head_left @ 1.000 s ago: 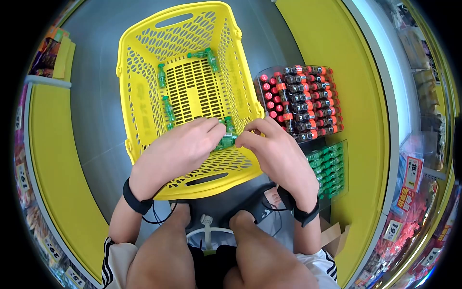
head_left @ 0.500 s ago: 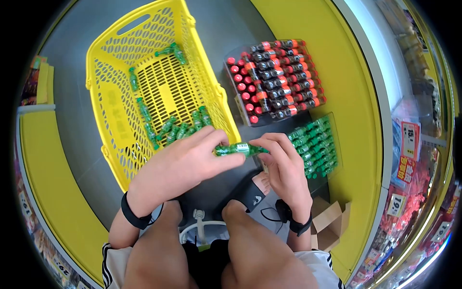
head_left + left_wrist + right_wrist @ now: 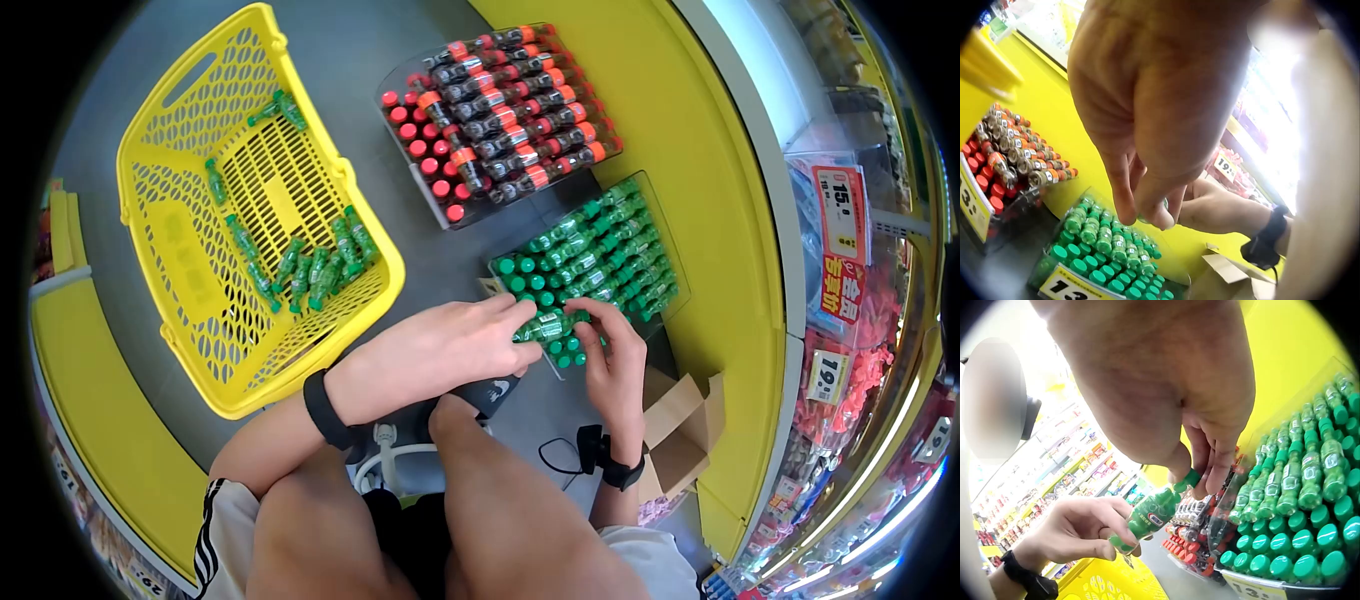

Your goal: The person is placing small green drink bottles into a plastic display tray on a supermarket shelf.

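Note:
A small green bottle (image 3: 545, 327) is held between both hands, above the near corner of a clear bin packed with matching green-capped bottles (image 3: 600, 255). My left hand (image 3: 465, 340) grips its bottom end, fingers and thumb around it. With thumb and fingers, my right hand (image 3: 613, 350) pinches the green cap (image 3: 1192, 477), as the right wrist view shows. The bottle's label (image 3: 1152, 515) faces that camera. In the left wrist view the left hand (image 3: 1141, 112) hides most of the bottle. Several green bottles (image 3: 318, 275) lie in the yellow basket (image 3: 215, 385) at the left.
A second clear bin of dark bottles with red caps (image 3: 445, 165) stands beyond the green one. An open cardboard box (image 3: 685, 420) sits by the yellow shelf base (image 3: 735, 300) on the right. Price cards (image 3: 828, 375) and packaged goods line the right shelf.
Both hands moved right from over the basket, carrying a green bottle to above the green bottles' bin. The head view has swung right, so the basket now appears further left.

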{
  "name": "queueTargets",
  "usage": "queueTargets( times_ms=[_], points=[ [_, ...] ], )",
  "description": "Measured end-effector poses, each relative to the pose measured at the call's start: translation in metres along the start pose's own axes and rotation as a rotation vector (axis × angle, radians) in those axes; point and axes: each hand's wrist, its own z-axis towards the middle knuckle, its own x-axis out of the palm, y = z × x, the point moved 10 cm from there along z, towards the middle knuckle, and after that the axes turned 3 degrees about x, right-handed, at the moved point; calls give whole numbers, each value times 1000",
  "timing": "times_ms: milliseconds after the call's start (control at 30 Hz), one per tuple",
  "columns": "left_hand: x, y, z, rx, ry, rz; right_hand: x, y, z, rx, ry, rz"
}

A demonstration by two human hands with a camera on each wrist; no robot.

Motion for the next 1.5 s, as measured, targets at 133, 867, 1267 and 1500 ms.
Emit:
queueTargets(
  times_ms=[133,867,1267,1500],
  points=[
    [37,-15,27,146,-36,123,-16,-43,-10,79,-138,121],
    [172,-33,100,380,-12,450,-46,-152,-26,581,-409,74],
    [176,-25,106,403,60,507,-45,-146,-22,473,-455,-310],
    [180,-21,102,396,51,530,-45,-147,-23,515,-436,-240]
  ],
)
